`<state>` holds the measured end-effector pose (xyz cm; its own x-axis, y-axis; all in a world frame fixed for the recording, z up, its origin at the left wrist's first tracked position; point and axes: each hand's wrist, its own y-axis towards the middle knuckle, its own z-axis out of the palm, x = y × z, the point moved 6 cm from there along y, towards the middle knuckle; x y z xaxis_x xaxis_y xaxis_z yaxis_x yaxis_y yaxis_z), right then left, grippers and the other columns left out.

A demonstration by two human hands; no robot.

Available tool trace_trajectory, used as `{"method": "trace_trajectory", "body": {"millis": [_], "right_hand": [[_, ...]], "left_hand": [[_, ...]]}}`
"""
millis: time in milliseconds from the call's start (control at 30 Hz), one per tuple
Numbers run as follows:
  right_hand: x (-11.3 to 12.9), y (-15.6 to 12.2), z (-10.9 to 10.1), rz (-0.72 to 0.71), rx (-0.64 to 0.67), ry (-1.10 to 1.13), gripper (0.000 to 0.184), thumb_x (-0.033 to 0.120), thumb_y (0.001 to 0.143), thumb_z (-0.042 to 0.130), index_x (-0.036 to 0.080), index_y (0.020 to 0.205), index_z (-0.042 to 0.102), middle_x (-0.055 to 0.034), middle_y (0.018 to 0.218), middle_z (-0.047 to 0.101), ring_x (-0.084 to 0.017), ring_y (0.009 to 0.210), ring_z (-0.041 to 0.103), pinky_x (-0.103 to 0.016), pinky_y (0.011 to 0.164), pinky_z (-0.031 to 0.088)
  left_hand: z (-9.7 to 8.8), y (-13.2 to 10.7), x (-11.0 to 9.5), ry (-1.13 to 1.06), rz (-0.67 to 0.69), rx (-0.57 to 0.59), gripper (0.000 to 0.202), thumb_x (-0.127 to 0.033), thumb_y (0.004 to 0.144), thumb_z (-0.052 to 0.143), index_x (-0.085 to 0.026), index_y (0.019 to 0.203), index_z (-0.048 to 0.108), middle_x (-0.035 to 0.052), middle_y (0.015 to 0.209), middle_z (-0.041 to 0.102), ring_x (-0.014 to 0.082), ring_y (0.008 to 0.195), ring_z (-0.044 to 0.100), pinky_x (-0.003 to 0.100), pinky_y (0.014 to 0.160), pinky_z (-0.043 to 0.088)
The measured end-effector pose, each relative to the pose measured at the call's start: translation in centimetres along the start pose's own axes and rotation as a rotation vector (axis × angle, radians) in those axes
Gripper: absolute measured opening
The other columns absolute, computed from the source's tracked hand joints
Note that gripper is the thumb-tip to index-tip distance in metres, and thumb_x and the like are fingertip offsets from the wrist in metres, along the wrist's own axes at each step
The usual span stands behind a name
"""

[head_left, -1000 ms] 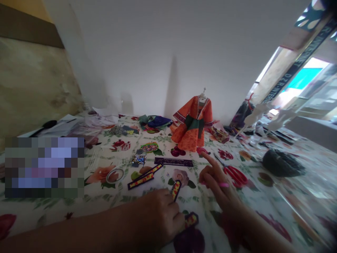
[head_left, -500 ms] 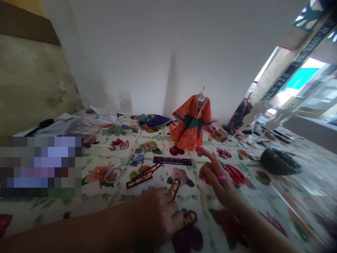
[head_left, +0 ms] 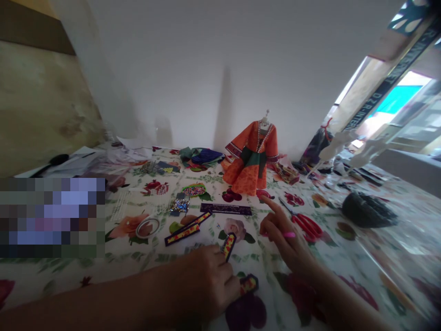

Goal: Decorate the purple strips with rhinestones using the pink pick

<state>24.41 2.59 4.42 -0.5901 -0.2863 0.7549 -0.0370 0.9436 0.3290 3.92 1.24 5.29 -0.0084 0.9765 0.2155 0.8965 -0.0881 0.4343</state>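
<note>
My left hand (head_left: 210,278) lies low over the table with its fingers curled on decorated fabric strips. One yellow-and-red patterned strip with a dark border (head_left: 228,245) sticks out above the fingers, and another strip end (head_left: 248,284) shows at the knuckles; the rest is hidden under the hand. My right hand (head_left: 280,230), with a pink ring, hovers with its index finger stretched forward and the others bent; nothing shows in it. Beside it lie red-handled scissors (head_left: 308,226). Two similar strips (head_left: 182,235) lie left of centre, near a dark lace strip (head_left: 225,209) edged with beads.
Behind stands a small orange dress (head_left: 253,156) on a stand. Glittering beads (head_left: 179,205), a pile of multicoloured beads (head_left: 194,190) and a white ring (head_left: 147,227) lie on the flowered tablecloth (head_left: 131,266). A black bundle (head_left: 367,210) and white figures (head_left: 339,149) stand right.
The view has shifted slightly, and more of the scissors' blades shows beside my right hand. Both hands keep nearly the same pose and place.
</note>
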Motion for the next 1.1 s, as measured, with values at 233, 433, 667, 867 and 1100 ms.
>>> {"method": "trace_trajectory", "body": {"millis": [233,433,667,867,1100], "right_hand": [[0.02,-0.03,0.12,0.005,0.002,-0.007,0.053,0.032,0.111,0.042,0.032,0.163,0.033,0.001,0.086,0.065,-0.015,0.068,0.059,-0.03,0.066,0.049],[0.2,0.01,0.19,-0.013,0.016,-0.001,0.052,0.031,0.112,0.041,0.033,0.163,0.033,0.002,0.085,0.064,-0.014,0.068,0.058,-0.029,0.067,0.049],[0.14,0.05,0.15,-0.021,0.026,-0.017,0.053,0.03,0.111,0.041,0.033,0.164,0.032,0.0025,0.085,0.063,-0.014,0.067,0.057,-0.029,0.066,0.049],[-0.21,0.03,0.24,0.0,0.032,-0.017,0.053,0.031,0.112,0.041,0.036,0.164,0.03,0.0025,0.086,0.064,-0.014,0.068,0.058,-0.028,0.066,0.048],[-0.14,0.14,0.22,-0.016,0.03,-0.035,0.052,0.032,0.112,0.041,0.037,0.163,0.032,0.0026,0.084,0.064,-0.014,0.068,0.058,-0.028,0.065,0.049]], "left_hand": [[0.29,-0.1,-0.04,0.001,-0.023,-0.039,0.027,-0.015,0.1,0.056,-0.021,0.073,0.059,-0.002,0.06,0.055,0.0174,0.053,0.045,0.036,0.054,0.038],[0.39,-0.36,-0.05,-0.001,-0.025,-0.031,0.026,-0.018,0.101,0.058,-0.021,0.075,0.059,-0.0023,0.061,0.055,0.0178,0.054,0.046,0.037,0.055,0.038],[0.54,-0.23,-0.02,0.007,-0.003,-0.037,0.027,-0.017,0.099,0.057,-0.021,0.073,0.055,-0.003,0.059,0.054,0.0169,0.053,0.045,0.036,0.054,0.034],[0.56,-0.27,-0.06,0.0,-0.014,-0.021,0.026,-0.016,0.099,0.059,-0.021,0.074,0.055,-0.0029,0.06,0.054,0.0167,0.054,0.047,0.036,0.053,0.034],[0.28,-0.18,-0.07,0.018,-0.003,-0.04,0.026,-0.02,0.102,0.058,-0.021,0.075,0.057,-0.0037,0.061,0.055,0.0164,0.053,0.047,0.035,0.053,0.036]]}}
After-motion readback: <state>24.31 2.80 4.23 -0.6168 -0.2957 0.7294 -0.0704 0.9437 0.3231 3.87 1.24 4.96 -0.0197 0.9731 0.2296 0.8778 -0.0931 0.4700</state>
